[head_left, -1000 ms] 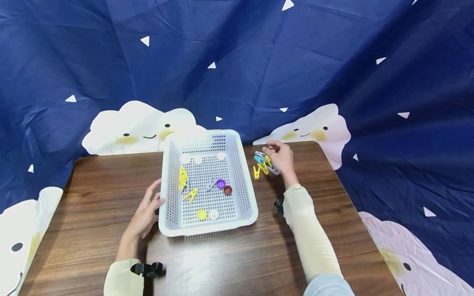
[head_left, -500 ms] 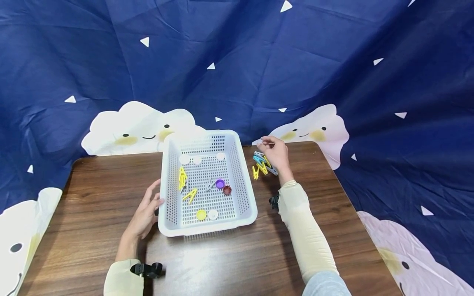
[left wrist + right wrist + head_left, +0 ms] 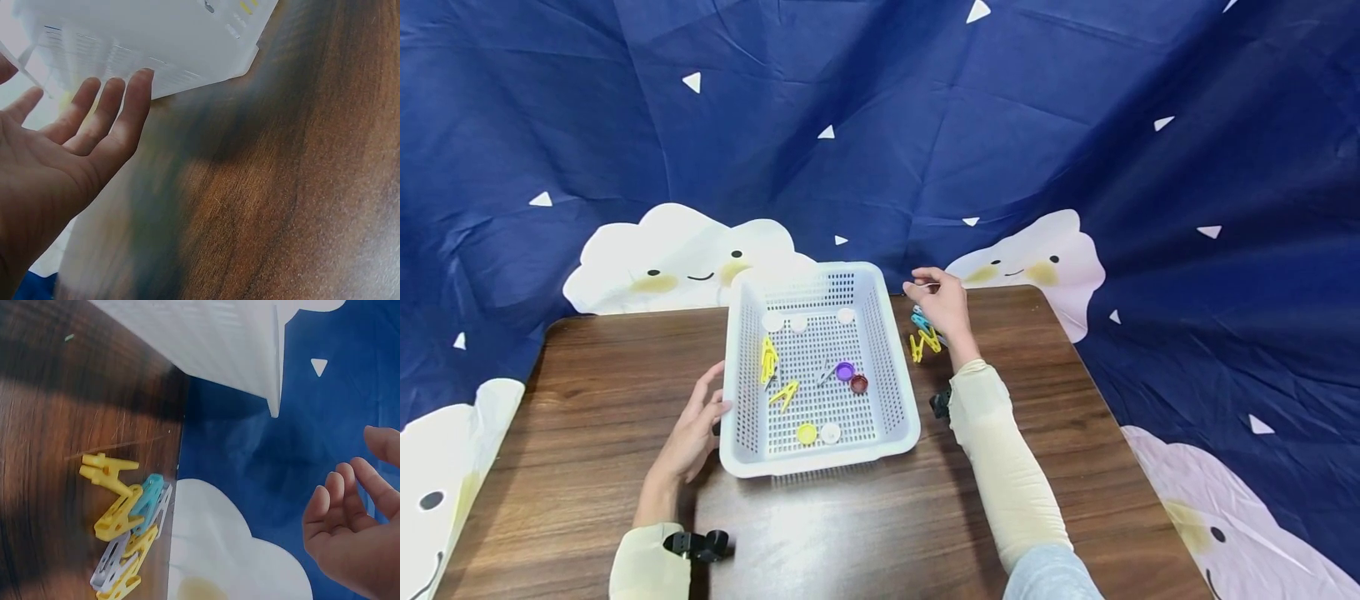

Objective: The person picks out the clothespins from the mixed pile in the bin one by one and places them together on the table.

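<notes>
Just below the right hand's fingers (image 3: 922, 284) lie clothespins (image 3: 925, 335).

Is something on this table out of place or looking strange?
Slightly: a heap of clothespins lies jumbled on the table beside the white basket, while other pins and bottle caps sit inside it. Nothing looks spilled or damaged.

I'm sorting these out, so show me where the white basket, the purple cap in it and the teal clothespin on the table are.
white basket (image 3: 895, 367), head view, on its right wall.
purple cap (image 3: 846, 371), head view, on its middle.
teal clothespin (image 3: 147, 500), right wrist view, on its body.
</notes>
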